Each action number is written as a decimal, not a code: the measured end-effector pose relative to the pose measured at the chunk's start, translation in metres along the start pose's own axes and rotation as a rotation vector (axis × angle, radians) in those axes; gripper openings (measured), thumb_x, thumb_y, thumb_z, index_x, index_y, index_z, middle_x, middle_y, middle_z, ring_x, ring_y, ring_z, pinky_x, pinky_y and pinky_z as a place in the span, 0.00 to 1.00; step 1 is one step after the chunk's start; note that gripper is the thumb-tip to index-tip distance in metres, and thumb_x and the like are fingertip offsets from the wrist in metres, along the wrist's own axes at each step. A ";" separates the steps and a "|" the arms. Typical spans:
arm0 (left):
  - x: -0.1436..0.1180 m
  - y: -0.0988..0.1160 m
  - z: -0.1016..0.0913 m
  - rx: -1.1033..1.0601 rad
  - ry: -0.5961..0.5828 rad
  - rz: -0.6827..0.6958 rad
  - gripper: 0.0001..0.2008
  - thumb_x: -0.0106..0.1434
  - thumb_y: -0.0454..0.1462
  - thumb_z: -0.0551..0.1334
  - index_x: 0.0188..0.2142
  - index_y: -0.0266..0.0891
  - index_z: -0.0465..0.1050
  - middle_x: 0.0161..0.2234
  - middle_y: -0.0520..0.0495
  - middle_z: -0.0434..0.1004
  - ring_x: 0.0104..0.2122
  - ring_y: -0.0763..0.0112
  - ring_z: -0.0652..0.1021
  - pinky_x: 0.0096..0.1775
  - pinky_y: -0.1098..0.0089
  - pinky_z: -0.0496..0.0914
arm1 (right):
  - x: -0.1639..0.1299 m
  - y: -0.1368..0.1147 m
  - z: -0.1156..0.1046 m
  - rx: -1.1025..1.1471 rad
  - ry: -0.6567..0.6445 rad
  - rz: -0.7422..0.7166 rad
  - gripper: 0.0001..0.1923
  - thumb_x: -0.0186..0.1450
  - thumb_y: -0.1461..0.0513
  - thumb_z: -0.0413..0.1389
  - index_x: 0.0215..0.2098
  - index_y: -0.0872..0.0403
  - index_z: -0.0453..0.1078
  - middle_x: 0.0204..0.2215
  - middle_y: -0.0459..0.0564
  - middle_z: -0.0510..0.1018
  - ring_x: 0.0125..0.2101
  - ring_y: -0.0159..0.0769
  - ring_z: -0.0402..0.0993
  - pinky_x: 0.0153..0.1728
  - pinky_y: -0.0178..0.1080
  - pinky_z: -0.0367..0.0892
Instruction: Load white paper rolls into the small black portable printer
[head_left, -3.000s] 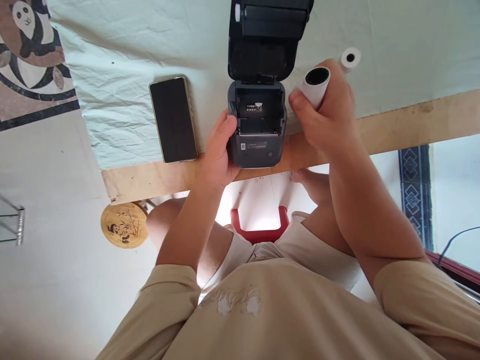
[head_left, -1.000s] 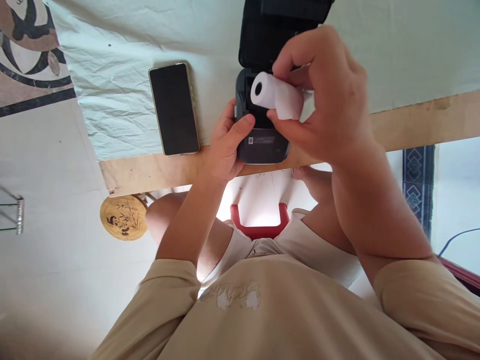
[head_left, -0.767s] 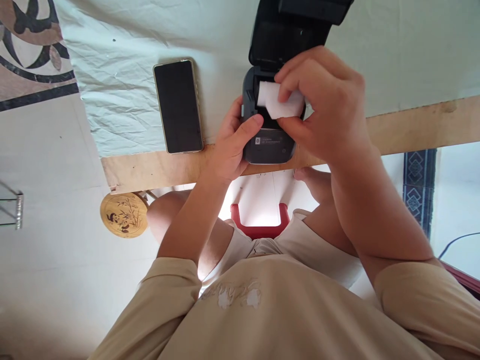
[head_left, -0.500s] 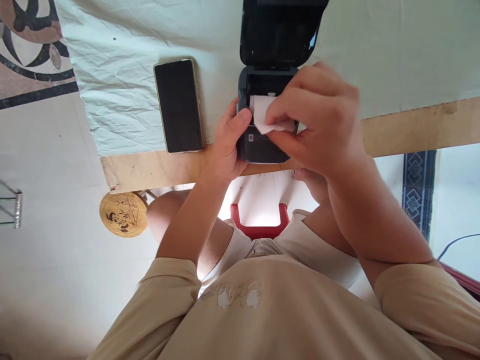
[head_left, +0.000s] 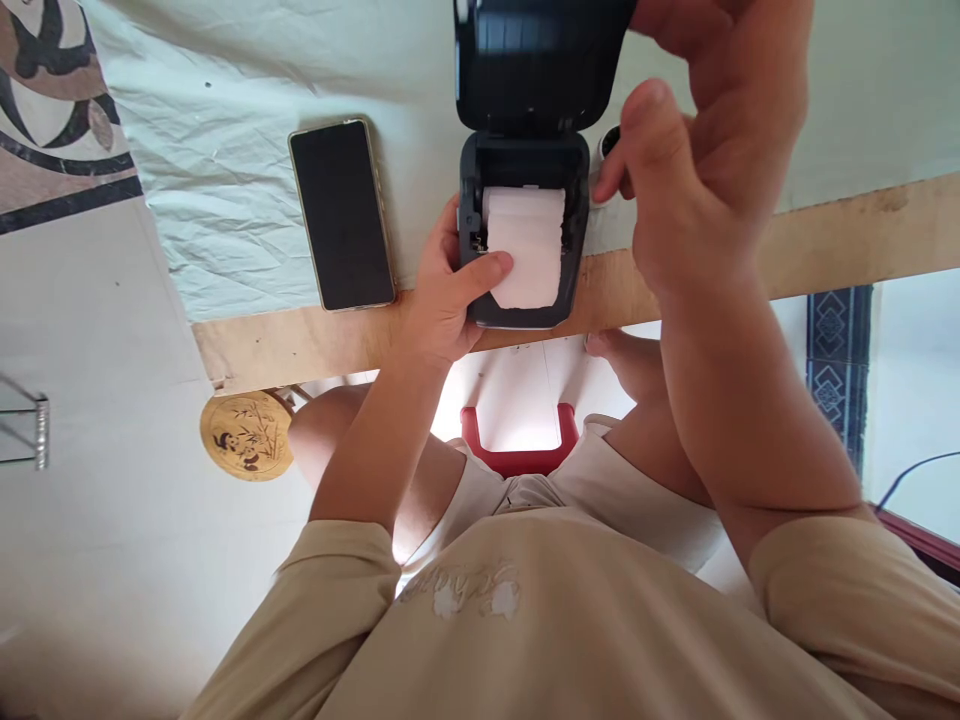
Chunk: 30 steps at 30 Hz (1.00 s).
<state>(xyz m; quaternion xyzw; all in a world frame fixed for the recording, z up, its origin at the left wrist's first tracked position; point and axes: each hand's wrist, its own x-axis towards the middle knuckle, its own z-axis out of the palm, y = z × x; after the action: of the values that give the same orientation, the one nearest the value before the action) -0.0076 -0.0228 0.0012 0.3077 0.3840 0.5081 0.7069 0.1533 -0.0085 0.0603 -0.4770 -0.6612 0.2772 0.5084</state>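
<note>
A small black thermal printer (head_left: 471, 170) sits at the table edge with its dark lid (head_left: 536, 65) raised. White paper (head_left: 529, 240) from the roll inside lies over the front of the body. My left hand (head_left: 450, 300) grips the printer's left side, its thumb pressing the paper's left edge. My right hand (head_left: 712, 170) is right of the lid, thumb and fingers apart, with a finger at the lid's upper right edge. Part of that hand runs out of the top of the view. Beside the printer, a small black-and-white round object (head_left: 609, 142) is partly covered by my right fingers.
A smartphone (head_left: 343, 215) lies face up on the pale green cloth (head_left: 225, 180), left of the printer. Bare wood (head_left: 300, 345) shows along the table's front edge. Below are a round wooden stool top (head_left: 247, 435) and a red stool frame (head_left: 521, 462) between my legs.
My right hand has let go of the paper and moved up and right to the lid. The paper now lies flat over the printer front, with my left thumb on it.
</note>
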 end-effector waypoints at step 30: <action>-0.002 0.002 0.001 -0.049 -0.012 -0.025 0.09 0.58 0.41 0.61 0.38 0.44 0.73 0.29 0.53 0.75 0.34 0.68 0.80 0.35 0.71 0.74 | -0.003 -0.008 0.003 -0.420 -0.414 0.051 0.25 0.59 0.61 0.56 0.53 0.47 0.58 0.55 0.44 0.65 0.51 0.34 0.67 0.36 0.34 0.66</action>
<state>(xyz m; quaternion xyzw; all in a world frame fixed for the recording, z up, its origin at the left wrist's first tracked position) -0.0081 -0.0245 0.0043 0.2887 0.3708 0.5067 0.7228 0.1478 -0.0134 0.0646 -0.5212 -0.7817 0.2385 0.2458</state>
